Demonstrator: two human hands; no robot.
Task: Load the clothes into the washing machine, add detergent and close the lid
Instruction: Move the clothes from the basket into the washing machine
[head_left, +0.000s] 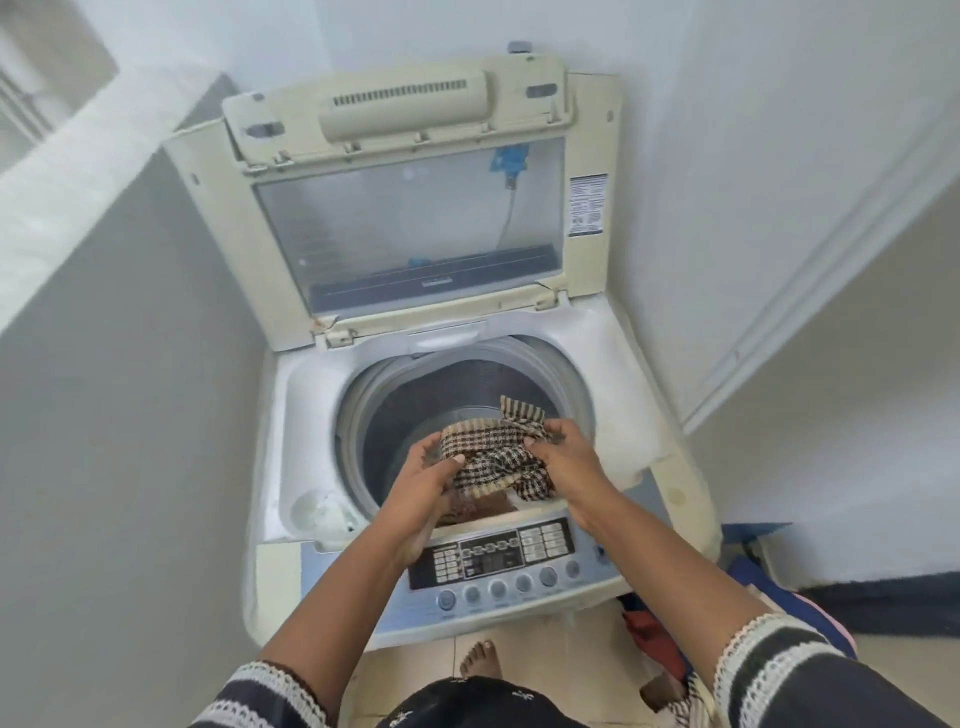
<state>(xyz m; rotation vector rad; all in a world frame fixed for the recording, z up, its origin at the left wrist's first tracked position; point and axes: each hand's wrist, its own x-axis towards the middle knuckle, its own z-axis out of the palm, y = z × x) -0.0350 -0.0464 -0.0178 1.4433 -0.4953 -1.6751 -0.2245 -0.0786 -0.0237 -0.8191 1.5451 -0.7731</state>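
Note:
A top-loading washing machine (311, 447) stands in front of me with its lid (410, 228) folded up and open. The steel drum (467, 395) lies open below. Over the drum's front rim I hold a bunched checked cloth (498, 457), beige and black. My left hand (426, 478) grips its left side, thumb on top. My right hand (566, 457) grips its right side, with a striped corner sticking up behind the fingers. More brownish fabric hangs beneath the cloth at the drum's edge. No detergent container is in view.
The control panel (498, 561) with buttons sits at the machine's near edge. A round dispenser cup (317, 512) is set in the front left corner. A pile of coloured clothes (675, 639) lies on the floor at right by my bare feet. Walls close in on both sides.

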